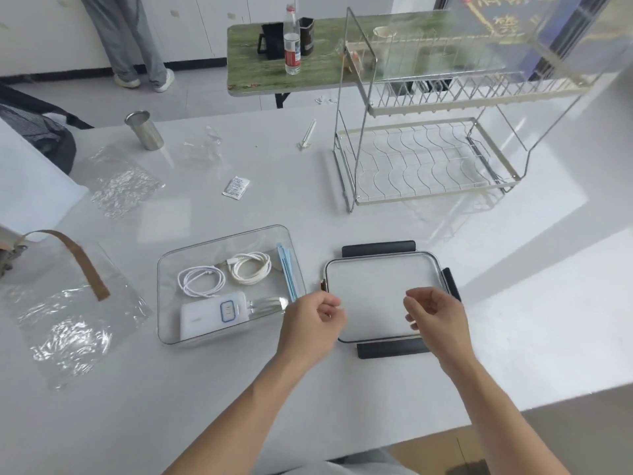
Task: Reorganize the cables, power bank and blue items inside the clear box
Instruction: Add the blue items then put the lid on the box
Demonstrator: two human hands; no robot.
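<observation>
The clear box (171, 269) stands open on the white table. Inside it lie two coiled white cables (201, 281) (251, 268), a white power bank (212, 315) with a blue-outlined socket, thin blue sticks (287, 269) along the right wall and a metal utensil (267, 304). Its lid (373, 289), with dark clips, lies flat to the right. My left hand (313, 323) hovers between box and lid, fingers loosely curled and holding nothing. Above the lid's right part, my right hand (435, 315) is likewise loosely curled and holds nothing.
A two-tier wire dish rack (428, 159) stands at the back right. A metal cup (145, 130), plastic bags (120, 181) (68, 323), a small sachet (236, 187) and a brown strap (85, 265) lie on the left. A person stands at the far left; a bottle (292, 42) is on a green table.
</observation>
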